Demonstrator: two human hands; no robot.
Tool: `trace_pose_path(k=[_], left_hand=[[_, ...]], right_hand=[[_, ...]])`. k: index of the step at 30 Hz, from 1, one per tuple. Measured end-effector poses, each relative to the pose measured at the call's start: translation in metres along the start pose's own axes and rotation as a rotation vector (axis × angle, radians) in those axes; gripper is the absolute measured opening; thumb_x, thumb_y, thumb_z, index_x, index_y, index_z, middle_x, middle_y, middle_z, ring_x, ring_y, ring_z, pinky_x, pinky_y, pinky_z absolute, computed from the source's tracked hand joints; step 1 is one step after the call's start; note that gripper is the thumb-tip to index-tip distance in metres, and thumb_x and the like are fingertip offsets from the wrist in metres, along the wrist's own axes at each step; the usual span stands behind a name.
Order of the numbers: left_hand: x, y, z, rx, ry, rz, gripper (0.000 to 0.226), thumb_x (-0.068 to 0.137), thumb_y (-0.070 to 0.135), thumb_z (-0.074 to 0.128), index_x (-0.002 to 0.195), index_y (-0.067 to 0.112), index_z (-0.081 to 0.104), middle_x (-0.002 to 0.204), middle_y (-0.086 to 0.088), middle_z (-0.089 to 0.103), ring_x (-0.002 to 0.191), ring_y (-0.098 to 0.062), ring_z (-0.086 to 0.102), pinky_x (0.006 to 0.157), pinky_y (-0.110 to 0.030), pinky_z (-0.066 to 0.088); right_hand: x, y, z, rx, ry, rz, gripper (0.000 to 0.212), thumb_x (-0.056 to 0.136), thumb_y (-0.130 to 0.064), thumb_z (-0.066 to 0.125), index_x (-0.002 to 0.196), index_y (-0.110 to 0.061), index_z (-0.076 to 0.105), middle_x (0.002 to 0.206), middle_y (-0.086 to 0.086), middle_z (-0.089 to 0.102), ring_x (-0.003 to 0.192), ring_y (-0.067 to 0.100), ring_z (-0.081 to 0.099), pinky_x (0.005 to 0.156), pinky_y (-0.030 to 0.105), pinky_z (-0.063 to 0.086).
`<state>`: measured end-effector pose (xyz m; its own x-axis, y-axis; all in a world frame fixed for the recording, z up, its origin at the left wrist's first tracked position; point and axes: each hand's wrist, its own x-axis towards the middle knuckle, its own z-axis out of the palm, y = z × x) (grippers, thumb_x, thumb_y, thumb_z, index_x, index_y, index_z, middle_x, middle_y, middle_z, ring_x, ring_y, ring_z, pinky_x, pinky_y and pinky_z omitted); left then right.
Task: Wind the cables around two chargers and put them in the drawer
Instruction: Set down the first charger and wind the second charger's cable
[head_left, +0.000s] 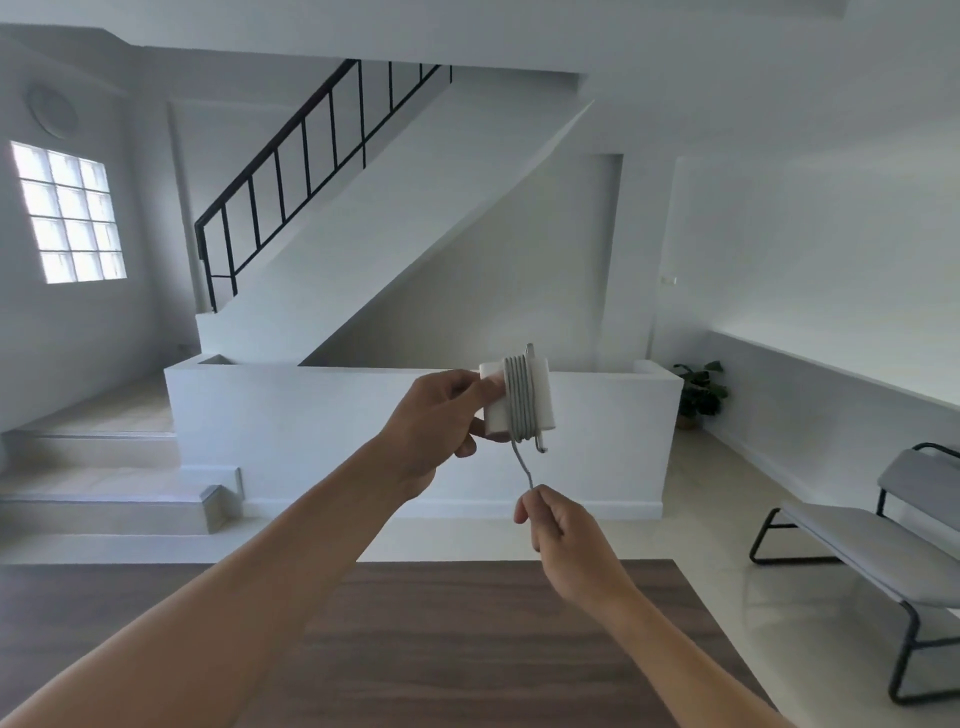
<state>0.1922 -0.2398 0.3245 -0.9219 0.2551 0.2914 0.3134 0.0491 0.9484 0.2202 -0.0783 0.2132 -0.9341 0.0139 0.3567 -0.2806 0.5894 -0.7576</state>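
Observation:
A white square charger is held up in the air in front of me, above the far edge of the table. My left hand grips its left side with thumb and fingers. A grey cable is wound around the charger's middle in several turns. A short free end of the cable hangs down from the coil. My right hand pinches that end just below the charger. No second charger and no drawer are in view.
A dark wooden table lies below my arms. A grey bench stands on the right. Beyond are a low white wall, a staircase with a black railing, steps at left and a potted plant.

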Motion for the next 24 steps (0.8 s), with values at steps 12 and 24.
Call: trace_pose_path(k=[12, 24], left_hand=[[-0.007, -0.014, 0.002, 0.695, -0.384, 0.174, 0.02, 0.092, 0.038, 0.062, 0.105, 0.028, 0.073, 0.086, 0.019, 0.069, 0.076, -0.004, 0.061, 0.068, -0.019, 0.046], [0.012, -0.041, -0.003, 0.823, -0.133, 0.107, 0.032, 0.08, 0.049, 0.066, 0.087, 0.018, 0.073, 0.081, 0.002, 0.07, 0.069, -0.016, 0.065, 0.062, -0.033, 0.051]], right_hand=[[0.041, -0.018, -0.095, -0.265, -0.081, 0.003, 0.028, 0.097, -0.027, 0.049, 0.082, -0.022, 0.071, 0.09, 0.011, 0.071, 0.082, 0.027, 0.064, 0.078, 0.04, 0.05], [0.026, -0.057, -0.067, -0.518, -0.027, -0.088, 0.031, 0.096, -0.031, 0.041, 0.089, -0.022, 0.07, 0.087, -0.003, 0.07, 0.081, 0.021, 0.063, 0.073, 0.038, 0.051]])
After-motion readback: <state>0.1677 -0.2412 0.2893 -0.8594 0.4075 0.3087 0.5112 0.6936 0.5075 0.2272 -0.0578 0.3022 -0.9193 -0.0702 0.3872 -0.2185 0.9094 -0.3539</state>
